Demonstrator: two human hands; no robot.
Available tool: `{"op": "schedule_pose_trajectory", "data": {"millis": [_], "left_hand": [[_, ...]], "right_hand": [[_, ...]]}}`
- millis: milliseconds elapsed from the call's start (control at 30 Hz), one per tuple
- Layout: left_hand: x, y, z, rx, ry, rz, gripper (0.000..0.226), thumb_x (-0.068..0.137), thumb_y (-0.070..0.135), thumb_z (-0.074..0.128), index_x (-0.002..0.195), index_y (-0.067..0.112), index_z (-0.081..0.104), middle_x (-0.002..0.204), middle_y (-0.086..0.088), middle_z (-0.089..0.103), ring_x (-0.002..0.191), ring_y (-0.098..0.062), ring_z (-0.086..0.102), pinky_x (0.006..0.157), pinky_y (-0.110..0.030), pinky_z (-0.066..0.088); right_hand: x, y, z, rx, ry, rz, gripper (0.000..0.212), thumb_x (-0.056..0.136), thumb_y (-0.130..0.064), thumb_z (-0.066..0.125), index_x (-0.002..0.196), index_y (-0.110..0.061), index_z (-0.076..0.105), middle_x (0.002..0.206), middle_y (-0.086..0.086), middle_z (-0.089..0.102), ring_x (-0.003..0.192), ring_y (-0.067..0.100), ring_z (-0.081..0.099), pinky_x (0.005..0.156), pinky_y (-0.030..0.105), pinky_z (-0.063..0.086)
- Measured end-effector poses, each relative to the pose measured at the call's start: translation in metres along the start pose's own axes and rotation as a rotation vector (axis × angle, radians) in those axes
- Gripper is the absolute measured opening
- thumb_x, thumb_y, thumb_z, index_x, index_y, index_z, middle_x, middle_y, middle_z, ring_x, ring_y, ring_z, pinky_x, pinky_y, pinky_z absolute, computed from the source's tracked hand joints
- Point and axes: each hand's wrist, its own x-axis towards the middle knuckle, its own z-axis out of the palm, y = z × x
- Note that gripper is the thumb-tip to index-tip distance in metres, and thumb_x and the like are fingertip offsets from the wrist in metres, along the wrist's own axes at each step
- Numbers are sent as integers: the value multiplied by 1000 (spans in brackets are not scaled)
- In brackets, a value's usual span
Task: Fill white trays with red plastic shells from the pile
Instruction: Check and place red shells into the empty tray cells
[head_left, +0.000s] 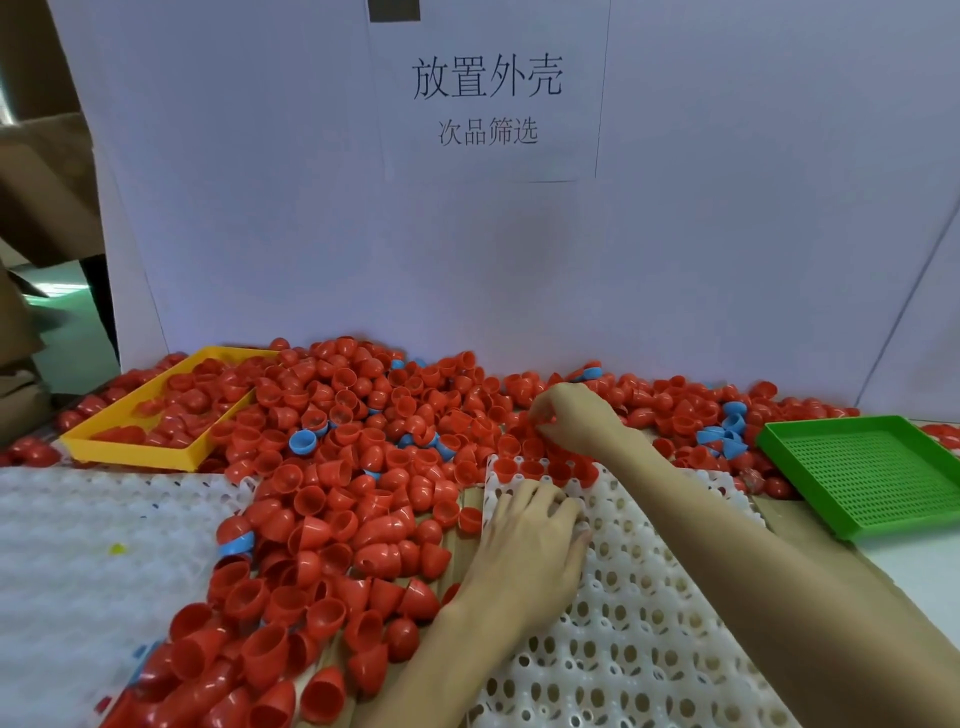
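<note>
Work surface: a table (883, 564) backed by a white board (260, 208) carrying a paper sign (488, 93) with printed characters.

Red plastic shells (332, 452) lie in a broad pile across the middle and far side of the table, running down toward the near left edge. A few blue shells (302, 441) are mixed in.

White tray (639, 613), perforated with round sockets, lies at the near centre-right of the table, its far edge touching the pile. A row of red shells (540, 470) sits in the sockets along that far edge; the remaining visible sockets hold none. A second stack of white trays (88, 545) lies at the near left edge.

Left hand (530, 535) rests flat on the far left corner of the white tray, fingers spread and relaxed, grasping nothing.

Right hand (569, 415) reaches past the tray's far edge into the pile, fingers curled among the red shells; whether it actually grips one cannot be told.

Yellow tray (140, 452), far left, holds loose red shells. Green mesh tray (862, 473) sits at the right edge of the table.
</note>
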Motion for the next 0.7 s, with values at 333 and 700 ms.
{"op": "schedule_pose_trajectory", "data": {"millis": [333,700], "left_hand": [[-1,10,-10,32,202,8,24,108,32,46,121,19,62,115,5,60,107,-12,53,103,-32,45],[-1,20,-18,-433,225,30,32,96,45,72,118,35,51,114,21,55,106,-3,60,88,-19,51]], "right_hand": [[-58,8,-18,251,186,46,11,93,-32,76,92,-22,79,98,-6,68,92,11,63,84,30,53],[-162,2,-28,511,187,85,8,92,-35,77,90,-28,79,85,-19,75,86,-8,69,77,16,57]]}}
